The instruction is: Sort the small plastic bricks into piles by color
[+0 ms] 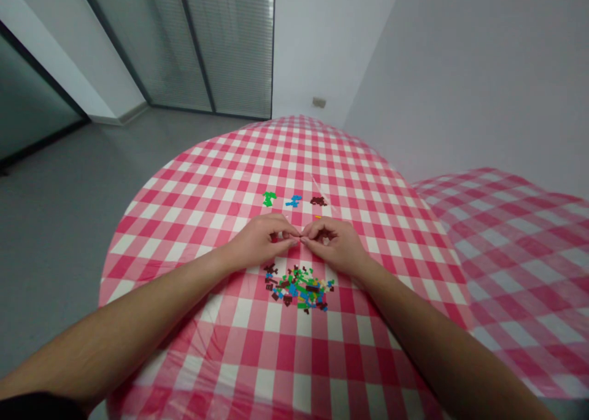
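My left hand [260, 242] and my right hand [334, 243] meet fingertip to fingertip above a table with a pink and white checked cloth [230, 168]. Both are closed in a pinch; what they hold between the fingertips is too small to make out. Just below the hands lies a mixed pile of tiny coloured pieces [299, 287], green, blue, brown and others. Beyond the hands sit three small sorted groups: green pieces [269, 198], blue pieces [293, 201] and brown pieces [318, 201]. A single orange piece [317, 217] lies by my right hand.
A second table with the same checked cloth [515, 248] stands at the right. Grey floor [69, 186] lies to the left, with glass partitions and blinds [221, 45] at the back. A white wall [460, 70] runs behind the tables.
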